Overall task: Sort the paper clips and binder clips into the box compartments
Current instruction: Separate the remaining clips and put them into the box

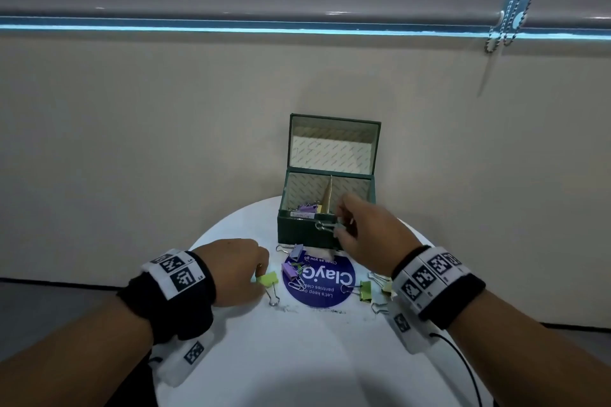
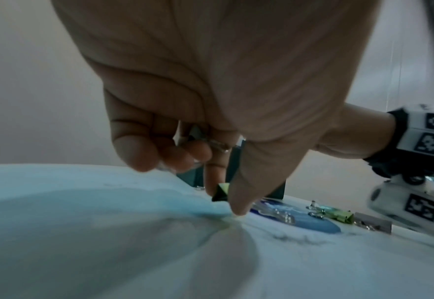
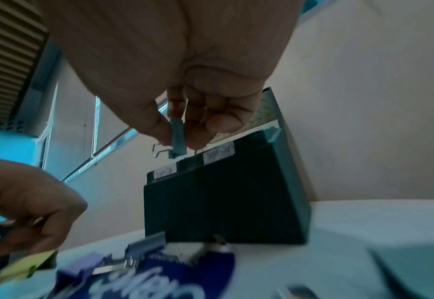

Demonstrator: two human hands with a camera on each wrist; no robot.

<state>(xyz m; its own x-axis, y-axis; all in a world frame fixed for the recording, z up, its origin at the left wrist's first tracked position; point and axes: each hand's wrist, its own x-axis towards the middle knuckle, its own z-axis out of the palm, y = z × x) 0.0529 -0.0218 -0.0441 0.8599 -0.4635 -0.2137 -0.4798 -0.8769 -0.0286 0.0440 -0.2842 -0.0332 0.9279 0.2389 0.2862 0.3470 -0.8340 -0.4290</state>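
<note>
An open dark green box (image 1: 297, 231) with a middle divider stands at the far side of the round white table (image 1: 297, 357). Purple and yellow binder clips lie in its left compartment (image 1: 309, 207). My right hand (image 1: 339, 226) pinches a teal binder clip (image 1: 330, 226) in the air by the box's front rim; in the right wrist view this teal binder clip (image 3: 177, 133) hangs just above the labelled rim of the box (image 3: 223, 202). My left hand (image 1: 263, 276) pinches a yellow-green binder clip (image 1: 267, 279) on the table between thumb and forefinger; the left wrist view shows that clip (image 2: 220, 192) too.
A round blue sticker (image 1: 330, 277) lies in front of the box. On and around it are two purple binder clips (image 1: 296, 251), some paper clips (image 1: 297, 284), a green binder clip (image 1: 365, 289) and a yellow one (image 1: 386, 287). A wall stands close behind the box.
</note>
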